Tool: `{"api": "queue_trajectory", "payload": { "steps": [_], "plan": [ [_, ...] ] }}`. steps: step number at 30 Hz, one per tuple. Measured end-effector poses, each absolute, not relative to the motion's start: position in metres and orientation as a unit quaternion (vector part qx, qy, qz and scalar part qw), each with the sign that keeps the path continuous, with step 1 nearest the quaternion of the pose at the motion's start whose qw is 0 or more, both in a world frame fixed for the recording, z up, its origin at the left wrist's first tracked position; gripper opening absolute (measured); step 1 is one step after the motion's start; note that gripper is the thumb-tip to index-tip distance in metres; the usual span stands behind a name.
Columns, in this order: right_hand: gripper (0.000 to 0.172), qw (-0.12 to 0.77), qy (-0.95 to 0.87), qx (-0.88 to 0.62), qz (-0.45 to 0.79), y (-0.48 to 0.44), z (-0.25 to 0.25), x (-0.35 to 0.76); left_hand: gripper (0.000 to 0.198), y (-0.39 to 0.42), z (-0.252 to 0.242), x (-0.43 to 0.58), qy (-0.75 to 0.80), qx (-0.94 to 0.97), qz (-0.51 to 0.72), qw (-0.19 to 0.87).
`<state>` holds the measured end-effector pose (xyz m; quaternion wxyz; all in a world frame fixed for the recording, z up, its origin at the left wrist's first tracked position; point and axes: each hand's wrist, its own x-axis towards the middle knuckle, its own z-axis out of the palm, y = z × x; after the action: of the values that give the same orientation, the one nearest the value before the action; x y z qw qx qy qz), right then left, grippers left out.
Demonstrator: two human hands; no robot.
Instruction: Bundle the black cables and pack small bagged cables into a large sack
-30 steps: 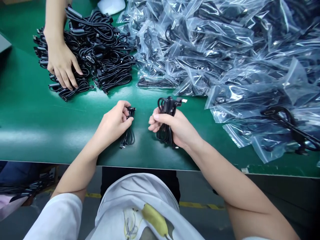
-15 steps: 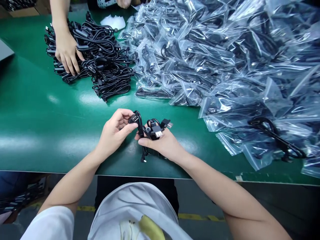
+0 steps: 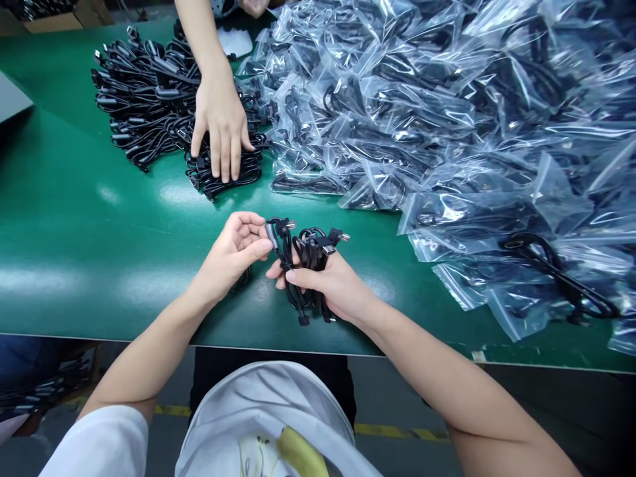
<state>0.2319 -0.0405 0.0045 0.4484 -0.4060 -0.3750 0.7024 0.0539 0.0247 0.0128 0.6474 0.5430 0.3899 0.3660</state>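
Pinching the grey block point(image 3: 271, 235) of a coiled cable point(image 3: 287, 250) between the thumb and fingers of our left hand point(image 3: 234, 250), we clasp a cable bundle point(image 3: 312, 250) in our right hand point(image 3: 338, 283), the two hands near each other but apart, in front and to the left of the bagged pile point(image 3: 437, 162). Left of that pile, a co-worker's hand point(image 3: 218, 126) lies over a loose cable heap point(image 3: 154, 93), and an unbagged cable point(image 3: 557, 272) lies across the pile's near right part
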Motion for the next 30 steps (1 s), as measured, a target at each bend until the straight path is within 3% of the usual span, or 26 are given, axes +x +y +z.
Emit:
{"api": "queue_trajectory", "payload": {
  "steps": [9, 20, 30],
  "plan": [
    [0.013, 0.439, -0.377, -0.398, 0.712, -0.0411, 0.0044, 0.2308, 0.041, 0.0247, 0.0116, 0.0535, 0.376, 0.487, 0.292, 0.732],
    [0.010, 0.416, -0.415, -0.467, 0.661, -0.0386, 0.0024, 0.2285, 0.043, 0.0259, 0.0041, 0.0550, 0.414, 0.515, 0.369, 0.654],
    [0.013, 0.415, -0.322, -0.421, 0.739, -0.0341, 0.0024, 0.2313, 0.042, 0.0255, 0.0059, 0.0523, 0.400, 0.522, 0.362, 0.661]
  ]
}}
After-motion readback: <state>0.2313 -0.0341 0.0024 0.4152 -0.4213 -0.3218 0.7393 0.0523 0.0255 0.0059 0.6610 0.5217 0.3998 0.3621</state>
